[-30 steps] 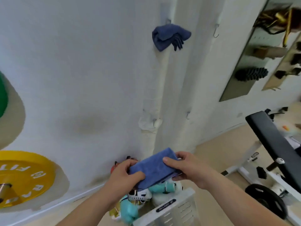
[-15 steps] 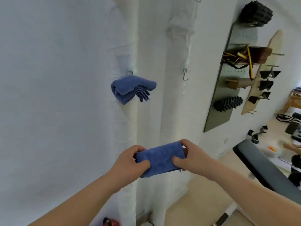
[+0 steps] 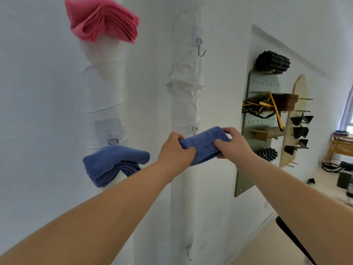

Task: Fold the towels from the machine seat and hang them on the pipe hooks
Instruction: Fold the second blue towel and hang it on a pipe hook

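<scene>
A folded blue towel (image 3: 204, 144) is held up in front of the right white-wrapped pipe (image 3: 186, 104), just below a small metal hook (image 3: 194, 129). My left hand (image 3: 174, 151) grips its left end and my right hand (image 3: 234, 143) grips its right end. On the left pipe (image 3: 107, 100), another folded blue towel (image 3: 112, 165) hangs under a hook (image 3: 113, 141), and a folded pink towel (image 3: 103, 21) hangs higher up. An empty hook (image 3: 200, 47) sits high on the right pipe, and a further hook (image 3: 189, 252) sits low.
A grey pegboard (image 3: 257, 119) on the wall to the right carries black rollers, bands and wooden blocks. Beside it a wooden board (image 3: 297, 115) holds black grips. A black bench edge (image 3: 294, 241) shows at lower right.
Both hands have raised the folded blue towel up to the right pipe's middle hook. The view has tilted upward, bringing the pink towel into sight.
</scene>
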`<act>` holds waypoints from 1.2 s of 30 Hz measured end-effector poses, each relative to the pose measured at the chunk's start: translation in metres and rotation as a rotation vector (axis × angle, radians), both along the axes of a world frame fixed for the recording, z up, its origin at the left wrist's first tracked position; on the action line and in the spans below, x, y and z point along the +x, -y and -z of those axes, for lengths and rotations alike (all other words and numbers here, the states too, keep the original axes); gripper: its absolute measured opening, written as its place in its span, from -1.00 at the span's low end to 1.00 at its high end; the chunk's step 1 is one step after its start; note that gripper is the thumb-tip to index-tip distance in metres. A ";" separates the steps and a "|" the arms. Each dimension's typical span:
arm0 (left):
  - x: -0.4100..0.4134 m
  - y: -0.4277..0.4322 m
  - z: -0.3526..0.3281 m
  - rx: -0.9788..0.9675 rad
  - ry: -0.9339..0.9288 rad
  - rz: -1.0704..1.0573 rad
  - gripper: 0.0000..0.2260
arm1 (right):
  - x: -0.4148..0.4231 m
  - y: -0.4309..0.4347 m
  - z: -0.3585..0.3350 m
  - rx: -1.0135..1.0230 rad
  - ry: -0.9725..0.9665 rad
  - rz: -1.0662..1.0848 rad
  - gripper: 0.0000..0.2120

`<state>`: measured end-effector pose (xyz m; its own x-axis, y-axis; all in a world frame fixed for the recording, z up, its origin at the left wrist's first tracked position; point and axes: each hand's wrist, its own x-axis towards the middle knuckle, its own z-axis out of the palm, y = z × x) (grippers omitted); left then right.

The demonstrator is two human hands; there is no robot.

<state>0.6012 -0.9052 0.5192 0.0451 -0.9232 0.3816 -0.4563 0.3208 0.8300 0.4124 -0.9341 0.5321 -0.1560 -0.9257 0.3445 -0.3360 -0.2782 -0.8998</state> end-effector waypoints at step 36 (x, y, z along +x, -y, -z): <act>-0.020 0.108 0.037 -0.382 0.105 -0.033 -0.88 | 0.009 0.116 -0.015 0.031 -0.606 -0.060 -0.57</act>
